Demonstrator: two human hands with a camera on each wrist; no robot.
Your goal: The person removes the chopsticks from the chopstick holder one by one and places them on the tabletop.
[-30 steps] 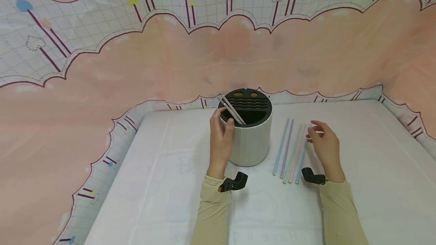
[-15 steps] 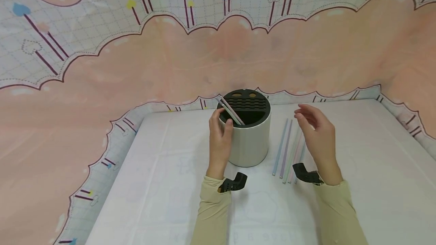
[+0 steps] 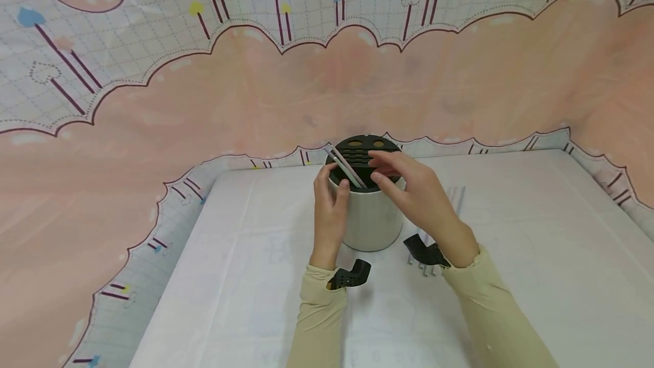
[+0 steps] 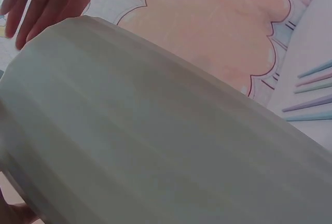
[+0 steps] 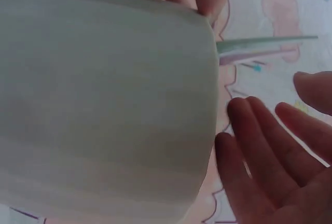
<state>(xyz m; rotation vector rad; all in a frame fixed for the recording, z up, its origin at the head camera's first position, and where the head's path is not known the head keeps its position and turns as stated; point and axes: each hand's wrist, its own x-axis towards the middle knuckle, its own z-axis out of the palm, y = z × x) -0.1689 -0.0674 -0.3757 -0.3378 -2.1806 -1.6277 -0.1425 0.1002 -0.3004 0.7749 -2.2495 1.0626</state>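
Observation:
A pale grey-green utensil holder (image 3: 370, 220) with a black top stands upright on the table. My left hand (image 3: 331, 209) grips its left side near the rim, thumb at the front. Two thin pastel sticks (image 3: 347, 166), which look like chopsticks, lean out of the holder's opening at the left; in the right wrist view a green stick (image 5: 264, 42) shows beyond the rim. Over the right part of the opening is my right hand (image 3: 424, 192), its fingers loosely bent and nothing visible between them. Several similar sticks (image 4: 314, 102) lie right of the holder, partly hidden by the right arm in the head view.
A white cloth covers the table (image 3: 255, 277). Behind it hangs a peach and white patterned backdrop (image 3: 286, 95). The holder's black top has slots (image 3: 352, 152) and two round holes at the back. Each wrist wears a small black camera mount (image 3: 349, 274).
From beside the sticks on the table, my right hand has risen and moved left over the holder's opening. My left hand stays at the holder's side.

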